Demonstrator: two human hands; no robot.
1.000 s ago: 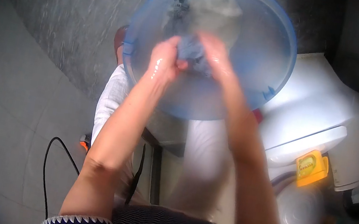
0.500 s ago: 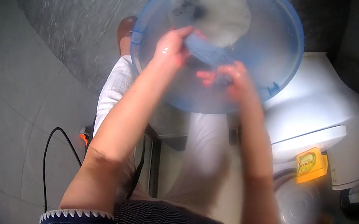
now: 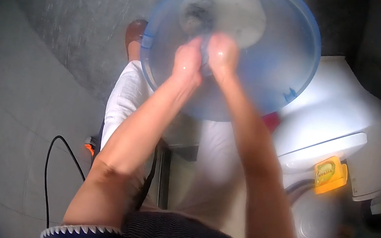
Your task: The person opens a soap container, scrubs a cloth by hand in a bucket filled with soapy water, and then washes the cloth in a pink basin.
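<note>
A large translucent blue basin (image 3: 316,54) lies ahead of me, with cloudy water and a pale round area (image 3: 247,14) inside. My left hand (image 3: 189,61) and my right hand (image 3: 223,54) are close together over it, both closed and wet. Pinched between them is a blue-grey cloth (image 3: 205,53), mostly hidden by the fingers and blurred. Just beyond the hands, a dark bunched item (image 3: 198,14) sits in the basin; its kind I cannot make out.
A smooth white fixture (image 3: 340,109) stands right of the basin. Near its edge is a yellow package (image 3: 330,175), with a round metallic item (image 3: 311,219) below. A brown shoe (image 3: 135,31) is left of the basin. A black cable (image 3: 47,165) curves across the floor.
My hands have come together, the right one moving left and up. The cloth, stretched between them before, is now bunched and mostly covered. A red patch now shows beside the right forearm.
</note>
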